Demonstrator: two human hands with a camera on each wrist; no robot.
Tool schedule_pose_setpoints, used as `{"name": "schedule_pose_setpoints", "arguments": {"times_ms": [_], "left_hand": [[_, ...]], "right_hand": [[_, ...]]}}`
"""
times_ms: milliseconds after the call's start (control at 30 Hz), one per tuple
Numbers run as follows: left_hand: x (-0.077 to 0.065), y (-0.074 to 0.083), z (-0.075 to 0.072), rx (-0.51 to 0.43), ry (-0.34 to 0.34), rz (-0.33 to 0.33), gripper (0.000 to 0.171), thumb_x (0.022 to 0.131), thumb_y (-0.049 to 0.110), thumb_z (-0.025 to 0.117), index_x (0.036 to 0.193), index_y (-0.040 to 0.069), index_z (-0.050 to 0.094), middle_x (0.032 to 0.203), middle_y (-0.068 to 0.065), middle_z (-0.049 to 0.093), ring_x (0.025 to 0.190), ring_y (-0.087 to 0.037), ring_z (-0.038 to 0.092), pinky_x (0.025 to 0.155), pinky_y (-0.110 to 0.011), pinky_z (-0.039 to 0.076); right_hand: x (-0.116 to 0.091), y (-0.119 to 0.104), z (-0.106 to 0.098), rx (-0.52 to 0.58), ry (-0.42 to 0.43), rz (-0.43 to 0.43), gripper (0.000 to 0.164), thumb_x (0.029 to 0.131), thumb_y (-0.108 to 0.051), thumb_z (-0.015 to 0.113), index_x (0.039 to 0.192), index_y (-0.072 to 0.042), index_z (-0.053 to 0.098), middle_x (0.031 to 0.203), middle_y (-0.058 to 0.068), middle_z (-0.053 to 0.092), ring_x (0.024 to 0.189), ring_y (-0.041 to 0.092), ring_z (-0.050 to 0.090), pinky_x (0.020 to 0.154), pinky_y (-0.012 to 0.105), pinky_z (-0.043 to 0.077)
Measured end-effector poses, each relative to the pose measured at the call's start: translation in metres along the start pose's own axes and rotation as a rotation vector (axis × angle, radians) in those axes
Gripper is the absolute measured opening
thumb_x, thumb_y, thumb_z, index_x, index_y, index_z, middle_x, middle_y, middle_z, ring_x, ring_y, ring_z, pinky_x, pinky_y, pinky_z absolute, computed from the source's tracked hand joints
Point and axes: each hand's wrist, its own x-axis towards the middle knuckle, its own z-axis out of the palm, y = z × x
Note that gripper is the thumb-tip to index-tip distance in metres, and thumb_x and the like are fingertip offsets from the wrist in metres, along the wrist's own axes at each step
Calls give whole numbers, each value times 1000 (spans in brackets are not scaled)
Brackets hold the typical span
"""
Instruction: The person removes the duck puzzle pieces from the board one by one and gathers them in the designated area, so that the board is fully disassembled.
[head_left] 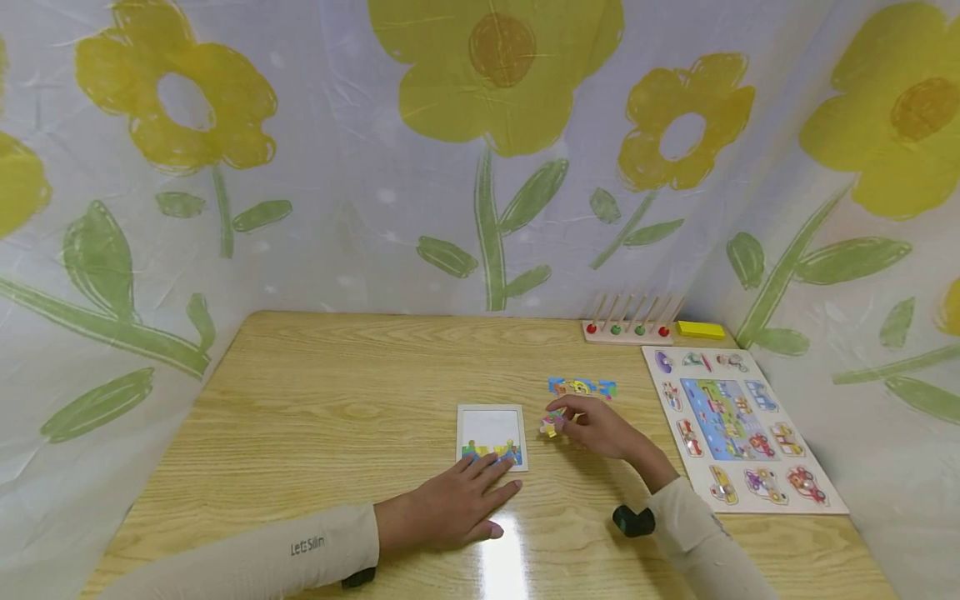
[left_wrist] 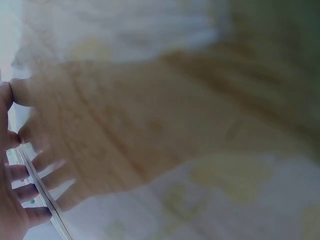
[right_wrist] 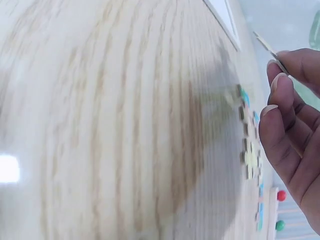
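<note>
A small white puzzle tray [head_left: 491, 423] lies mid-table, with yellow, green and blue pieces [head_left: 480, 452] fitted along its near side. Across that near edge rests my left hand [head_left: 453, 504], fingers spread and straight; in the left wrist view the fingertips [left_wrist: 37, 215] touch the tray's side. My right hand [head_left: 600, 427] pinches a colourful jigsaw piece [head_left: 551, 426] just right of the tray. The right wrist view shows this thin piece [right_wrist: 270, 51] edge-on between thumb and forefinger, above the table. Behind the right hand lie several loose jigsaw pieces [head_left: 581, 387].
A large knobbed vehicle puzzle board [head_left: 663, 387] lies on the right. At the back right stand a peg rack [head_left: 630, 335] with red and green beads and a yellow block [head_left: 701, 330]. A flower-printed curtain [head_left: 337, 208] encloses the wooden table [head_left: 315, 375].
</note>
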Motion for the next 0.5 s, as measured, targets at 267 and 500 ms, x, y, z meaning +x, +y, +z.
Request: {"name": "schedule_pose_setpoints", "arguments": {"times_ms": [267,500], "left_hand": [[0,1,-2,-5,-12,0,62,109,51,27,159,14,32,164,-17,28,148,-35,35,115,-48,39],[1,0,-2,-7,-32,-7,62,109,50,26,159,14,31,164,-16,27,149,-34,33,116,-47,37]], "right_hand": [[-10,7,-6,-3,39,-11,23,103,-10,58,122,-1,64,91,21,63,57,27,57,52,25,48],[-20,14,-14,9,80,17,21,102,-9,58,120,2,63,90,23,61,53,14,50,50,24,44]]}}
